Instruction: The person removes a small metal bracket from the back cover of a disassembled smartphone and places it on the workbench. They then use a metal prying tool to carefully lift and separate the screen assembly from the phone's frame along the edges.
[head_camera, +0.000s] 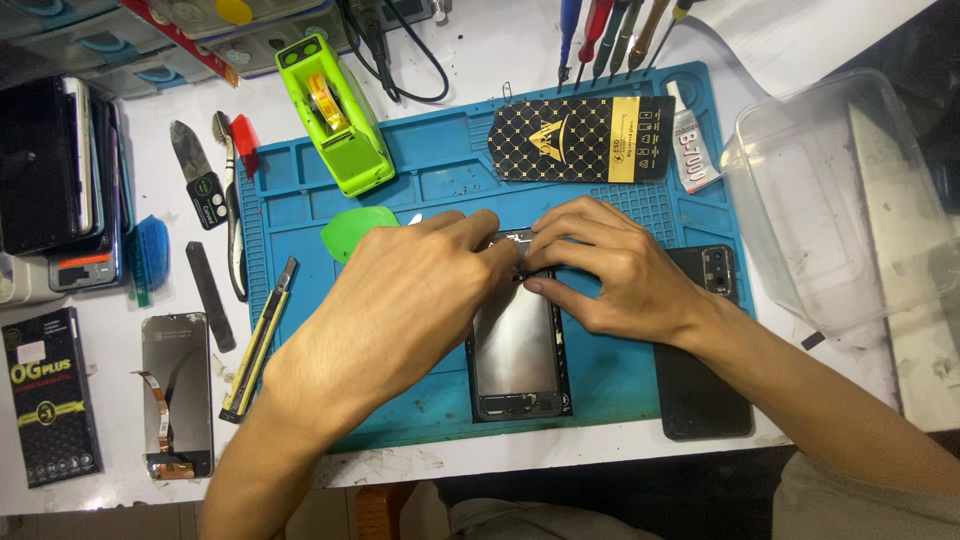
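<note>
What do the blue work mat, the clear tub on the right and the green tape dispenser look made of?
Blue work mat: probably silicone or soft rubber; matte, with moulded compartments.
Clear tub: thin translucent plastic; cloudy, scuffed walls show the table through.
Green tape dispenser: hard moulded plastic, slightly glossy, yellowish roll inside.
Both hands rest on the opened phone on the mat.

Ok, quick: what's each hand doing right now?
Left hand: fingers bent, fingertips pressing on the top end of the phone.
Right hand: fingers curled, pinching the same end; whether it holds anything cannot be told.
</note>
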